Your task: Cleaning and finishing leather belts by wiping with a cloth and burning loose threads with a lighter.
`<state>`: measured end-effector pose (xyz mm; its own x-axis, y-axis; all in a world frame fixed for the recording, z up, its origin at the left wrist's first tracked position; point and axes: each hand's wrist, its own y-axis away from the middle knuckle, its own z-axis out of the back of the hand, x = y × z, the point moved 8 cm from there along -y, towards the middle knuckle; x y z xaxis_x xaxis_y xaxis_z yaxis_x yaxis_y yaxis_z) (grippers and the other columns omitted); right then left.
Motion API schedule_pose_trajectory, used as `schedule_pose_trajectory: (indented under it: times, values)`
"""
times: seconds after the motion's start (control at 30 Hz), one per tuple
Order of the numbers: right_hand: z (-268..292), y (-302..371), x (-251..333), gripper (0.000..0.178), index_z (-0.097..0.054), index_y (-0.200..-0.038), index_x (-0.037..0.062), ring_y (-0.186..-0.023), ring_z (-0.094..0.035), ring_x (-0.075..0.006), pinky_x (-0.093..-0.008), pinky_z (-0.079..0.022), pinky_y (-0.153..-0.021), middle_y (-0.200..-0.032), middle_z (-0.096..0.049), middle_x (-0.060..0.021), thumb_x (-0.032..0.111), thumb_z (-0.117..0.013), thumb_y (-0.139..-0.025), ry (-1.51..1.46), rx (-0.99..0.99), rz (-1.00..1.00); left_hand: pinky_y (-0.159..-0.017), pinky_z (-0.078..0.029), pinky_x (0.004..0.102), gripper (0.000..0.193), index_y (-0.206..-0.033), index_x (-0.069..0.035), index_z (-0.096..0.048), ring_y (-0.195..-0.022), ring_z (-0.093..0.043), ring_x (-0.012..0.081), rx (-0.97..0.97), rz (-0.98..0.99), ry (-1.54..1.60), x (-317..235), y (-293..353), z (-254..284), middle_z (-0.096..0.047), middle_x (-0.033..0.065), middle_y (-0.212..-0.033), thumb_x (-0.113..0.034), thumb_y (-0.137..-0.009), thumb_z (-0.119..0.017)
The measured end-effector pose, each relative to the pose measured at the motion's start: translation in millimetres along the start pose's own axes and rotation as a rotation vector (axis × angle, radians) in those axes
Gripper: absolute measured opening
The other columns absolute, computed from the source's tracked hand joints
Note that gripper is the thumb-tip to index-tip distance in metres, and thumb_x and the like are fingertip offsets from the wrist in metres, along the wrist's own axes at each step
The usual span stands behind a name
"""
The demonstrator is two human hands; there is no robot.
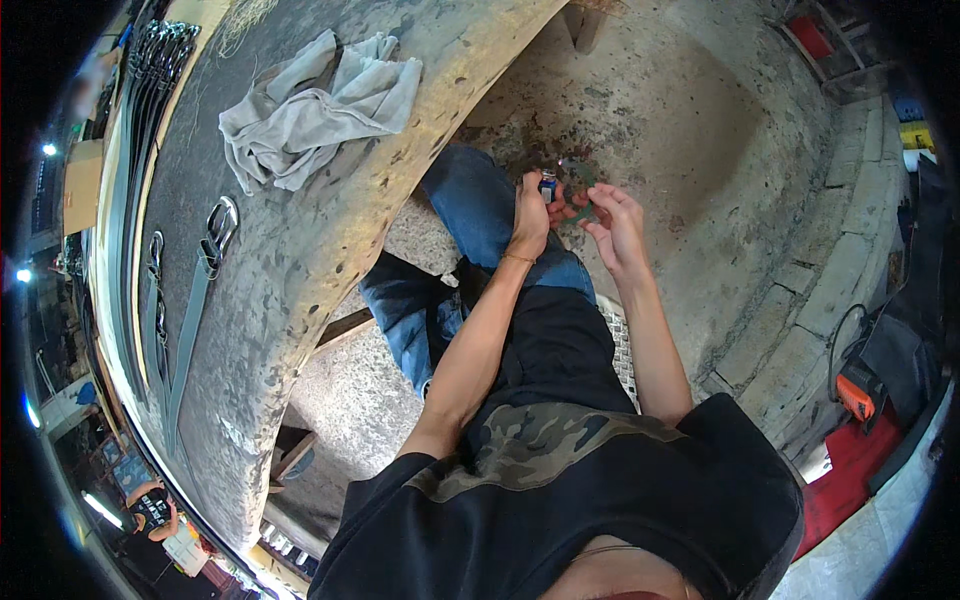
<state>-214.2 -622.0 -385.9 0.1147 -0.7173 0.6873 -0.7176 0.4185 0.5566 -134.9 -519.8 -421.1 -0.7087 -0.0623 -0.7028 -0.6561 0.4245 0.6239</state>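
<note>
My left hand [531,218] is closed around a small blue lighter [547,187] with a metal top, held upright above my knees. Just to its right, my right hand [622,232] pinches a thin green strap [580,211] between thumb and fingers. Part of the strap lies close beside the lighter. A small bright spot shows near the lighter's top; whether it is a flame I cannot tell.
A worn table [300,240] on the left bears a crumpled grey cloth [320,105] and grey straps with metal hooks [222,225]. Several more straps [135,150] lie along its far side. An orange tool [855,397] sits at right. Another person [152,508] is at lower left.
</note>
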Motion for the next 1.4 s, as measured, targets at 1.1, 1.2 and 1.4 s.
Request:
schedule_pose_trajectory:
  times: [1.1,1.2,1.4]
  values:
    - [-19,-12,-9,0.017,-0.054,-0.101,0.0005,-0.088,-0.062,-0.0205,-0.0353,-0.051,-0.072,-0.089,-0.062,-0.0101,0.006,-0.055,-0.085,0.041,0.047,-0.05,-0.041,-0.036,0.0248,0.037,-0.076,-0.007,-0.052,-0.046,-0.044,0.01,-0.117,-0.149,0.233,-6,-6,15,-0.05,0.0014,-0.063,-0.035,-0.094,-0.035]
    - [-19,-15,-11,0.014,-0.056,-0.098,0.0,-0.084,-0.062,-0.0209,-0.0368,-0.052,-0.072,-0.088,-0.062,-0.0102,0.006,-0.054,-0.085,0.008,0.089,-0.051,-0.049,-0.041,0.0263,0.045,-0.082,-0.008,-0.054,-0.057,-0.05,0.0111,-0.065,-0.136,0.223,-1,-1,31,-0.054,0.0037,-0.07,-0.048,-0.095,-0.038]
    - [17,-14,37,0.012,-0.058,-0.095,-0.0007,-0.082,-0.062,-0.0213,-0.0379,-0.054,-0.074,-0.088,-0.061,-0.0103,0.008,-0.057,-0.087,-0.044,-0.007,0.053,-0.065,-0.046,0.0322,0.043,-0.122,-0.007,-0.044,-0.068,-0.053,0.0156,-0.27,-0.133,-0.266,-32,180,137,-0.058,0.0046,-0.083,-0.026,-0.088,-0.064]
